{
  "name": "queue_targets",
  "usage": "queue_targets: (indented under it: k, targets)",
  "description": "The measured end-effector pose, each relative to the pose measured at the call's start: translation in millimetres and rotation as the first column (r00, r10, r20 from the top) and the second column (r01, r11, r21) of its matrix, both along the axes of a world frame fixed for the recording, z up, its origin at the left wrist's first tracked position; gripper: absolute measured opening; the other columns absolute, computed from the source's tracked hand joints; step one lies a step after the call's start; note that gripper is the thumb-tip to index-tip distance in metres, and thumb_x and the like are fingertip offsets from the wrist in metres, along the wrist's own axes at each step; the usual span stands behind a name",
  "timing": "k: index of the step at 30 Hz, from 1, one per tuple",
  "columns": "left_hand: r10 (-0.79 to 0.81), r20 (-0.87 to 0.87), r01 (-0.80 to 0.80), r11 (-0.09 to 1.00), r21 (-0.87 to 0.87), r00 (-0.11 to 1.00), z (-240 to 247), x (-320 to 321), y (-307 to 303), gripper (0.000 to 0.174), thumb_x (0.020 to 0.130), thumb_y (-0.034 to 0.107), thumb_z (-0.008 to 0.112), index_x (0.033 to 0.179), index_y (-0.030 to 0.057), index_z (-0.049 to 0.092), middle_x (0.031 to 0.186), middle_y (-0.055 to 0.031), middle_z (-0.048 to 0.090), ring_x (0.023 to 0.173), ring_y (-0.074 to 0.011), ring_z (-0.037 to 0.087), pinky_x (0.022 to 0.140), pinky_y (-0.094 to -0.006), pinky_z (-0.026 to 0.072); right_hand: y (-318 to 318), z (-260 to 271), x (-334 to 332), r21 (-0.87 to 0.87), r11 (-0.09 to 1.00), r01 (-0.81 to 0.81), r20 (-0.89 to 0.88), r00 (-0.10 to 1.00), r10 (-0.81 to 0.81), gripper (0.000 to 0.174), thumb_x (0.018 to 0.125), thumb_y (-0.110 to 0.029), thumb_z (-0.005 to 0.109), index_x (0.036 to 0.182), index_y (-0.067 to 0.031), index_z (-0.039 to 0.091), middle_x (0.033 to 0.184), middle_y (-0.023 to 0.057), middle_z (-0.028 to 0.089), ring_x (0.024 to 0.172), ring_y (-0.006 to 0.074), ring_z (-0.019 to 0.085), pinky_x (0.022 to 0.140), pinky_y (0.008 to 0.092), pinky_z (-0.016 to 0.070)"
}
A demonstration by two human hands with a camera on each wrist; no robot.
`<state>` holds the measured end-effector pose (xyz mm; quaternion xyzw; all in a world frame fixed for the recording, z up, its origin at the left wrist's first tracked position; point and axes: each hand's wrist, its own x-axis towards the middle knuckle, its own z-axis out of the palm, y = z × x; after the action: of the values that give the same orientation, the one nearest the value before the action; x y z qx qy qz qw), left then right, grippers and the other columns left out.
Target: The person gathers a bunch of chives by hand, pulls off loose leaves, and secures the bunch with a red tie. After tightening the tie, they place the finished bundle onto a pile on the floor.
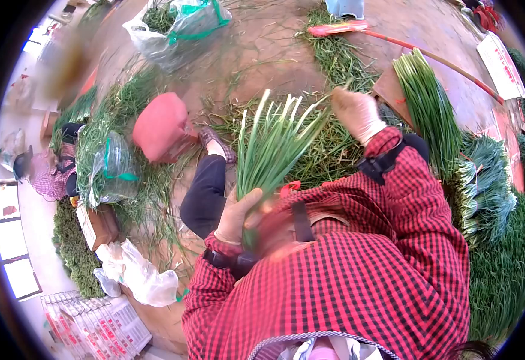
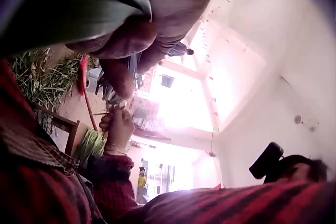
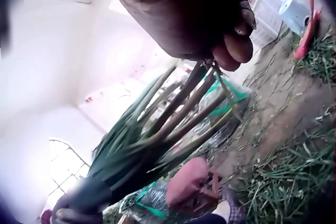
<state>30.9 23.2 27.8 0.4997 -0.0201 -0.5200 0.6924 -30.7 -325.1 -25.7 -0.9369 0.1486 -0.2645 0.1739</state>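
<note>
My left hand (image 1: 237,217), in a pale glove with bare fingertips, grips a bunch of scallion-like stalks (image 1: 274,147) low among the green leaves. Their white ends point up and away from the body. In the right wrist view the same bunch (image 3: 152,140) fans out toward the right hand. Also gloved, my right hand (image 1: 358,111) is raised at the right of the white ends, fingers curled. Its fingertips pinch a thin yellowish leaf strand (image 3: 227,95) beside the stalk ends. In the left wrist view the right hand (image 2: 118,127) appears farther off, past the left fingers.
Loose trimmings (image 1: 328,144) cover the floor ahead. A tied bundle of stalks (image 1: 427,102) lies on a stool at right, with stacked bundles (image 1: 487,180) nearby. A pink padded stool (image 1: 161,127), a red-handled broom (image 1: 406,45), plastic bags (image 1: 178,30) and another person (image 1: 49,174) surround the spot.
</note>
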Motion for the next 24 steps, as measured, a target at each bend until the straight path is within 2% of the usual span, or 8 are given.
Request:
queue_targets:
  k: [7, 9, 11, 13, 16, 19, 22, 24]
  targets:
    - [0.024, -0.163, -0.038, 0.996, -0.080, 0.986, -11.0, 5.3, 25.1, 0.038, 0.099, 0.039, 0.054, 0.103, 0.0003, 0.056, 0.059, -0.0051, 0.056, 0.032, -0.0068, 0.035, 0.032, -0.0214, 0.0264, -83.9, -4.0, -30.3, 0.111, 0.927, 0.359, -0.582, 0.779, -0.232, 0.036, 0.092, -0.026, 0.058, 0.121, -0.0057, 0.063, 0.096, 0.0181, 0.068, 0.089, 0.0331, 0.067, 0.081, 0.0421, 0.0519]
    - [0.067, -0.140, -0.076, 0.995, -0.060, 0.988, -10.1, 4.7, 24.6, 0.038, 0.099, 0.038, 0.055, 0.102, 0.0004, 0.057, 0.059, -0.0057, 0.056, 0.032, -0.0068, 0.036, 0.032, -0.0213, 0.0265, -56.2, 7.6, -33.3, 0.171, 0.943, 0.287, -0.486, 0.857, -0.172, 0.037, 0.093, -0.027, 0.061, 0.124, -0.0070, 0.060, 0.084, 0.0102, 0.069, 0.082, 0.0258, 0.068, 0.079, 0.0366, 0.0528]
    - [0.064, -0.073, -0.066, 0.997, -0.025, 0.995, -12.9, 4.8, 21.8, 0.038, 0.099, 0.038, 0.055, 0.103, 0.0006, 0.057, 0.061, -0.0069, 0.058, 0.033, -0.0072, 0.037, 0.032, -0.0209, 0.0267, -14.2, 42.4, -18.5, 0.549, 0.836, 0.011, -0.146, 0.986, 0.083, 0.048, 0.090, -0.029, 0.066, 0.131, -0.0062, 0.058, 0.095, 0.0090, 0.070, 0.090, 0.0271, 0.067, 0.085, 0.0385, 0.0514]
    - [0.039, 0.034, -0.040, 0.999, 0.030, 0.999, -14.3, 3.6, 15.9, 0.037, 0.099, 0.038, 0.055, 0.104, 0.0009, 0.057, 0.063, -0.0077, 0.060, 0.034, -0.0076, 0.038, 0.032, -0.0209, 0.0269, 7.5, 51.3, 0.7, 0.308, 0.908, -0.283, -0.040, 0.950, 0.310, 0.050, 0.086, -0.028, 0.071, 0.128, -0.0032, 0.059, 0.106, 0.0096, 0.069, 0.094, 0.0239, 0.066, 0.089, 0.0357, 0.0503]
    - [0.007, 0.071, -0.012, 0.997, 0.073, 0.997, -4.0, -2.4, 8.2, 0.035, 0.098, 0.036, 0.057, 0.103, 0.0009, 0.057, 0.065, -0.0097, 0.062, 0.035, -0.0086, 0.040, 0.032, -0.0207, 0.0276, 40.1, 72.4, 16.8, 0.666, 0.701, -0.255, -0.255, 0.806, 0.535, 0.037, 0.089, -0.024, 0.069, 0.118, -0.0003, 0.066, 0.096, 0.0105, 0.069, 0.089, 0.0159, 0.063, 0.089, 0.0309, 0.0504]
    - [-0.006, 0.090, -0.001, 0.997, 0.075, 0.996, -8.4, -2.3, 15.2, 0.032, 0.096, 0.032, 0.061, 0.105, 0.0014, 0.058, 0.063, -0.0084, 0.062, 0.034, -0.0082, 0.039, 0.032, -0.0209, 0.0272, 49.7, 66.4, 19.2, 0.889, 0.421, -0.181, -0.057, 0.869, 0.492, 0.024, 0.095, -0.018, 0.064, 0.109, 0.0001, 0.068, 0.085, 0.0020, 0.070, 0.073, 0.0075, 0.061, 0.064, 0.0222, 0.0490]
    - [0.038, 0.053, -0.040, 0.999, 0.028, 0.998, -4.1, -0.9, 24.4, 0.027, 0.093, 0.026, 0.064, 0.105, 0.0028, 0.058, 0.060, -0.0058, 0.060, 0.034, -0.0075, 0.038, 0.032, -0.0209, 0.0255, 33.4, 53.1, 9.5, 0.913, 0.337, -0.231, 0.129, 0.945, 0.299, 0.018, 0.097, -0.017, 0.061, 0.104, -0.0033, 0.069, 0.081, 0.0003, 0.068, 0.064, 0.0059, 0.057, 0.056, 0.0190, 0.0449]
    - [0.072, 0.036, -0.073, 0.997, 0.029, 0.997, 0.9, 0.0, 24.7, 0.026, 0.092, 0.025, 0.065, 0.105, 0.0032, 0.058, 0.059, -0.0051, 0.059, 0.034, -0.0074, 0.038, 0.032, -0.0212, 0.0250, -15.7, 36.6, 7.9, 0.845, 0.521, -0.121, -0.014, 0.969, 0.247, 0.019, 0.098, -0.016, 0.060, 0.111, -0.0053, 0.067, 0.086, -0.0010, 0.069, 0.067, 0.0064, 0.059, 0.059, 0.0189, 0.0474]
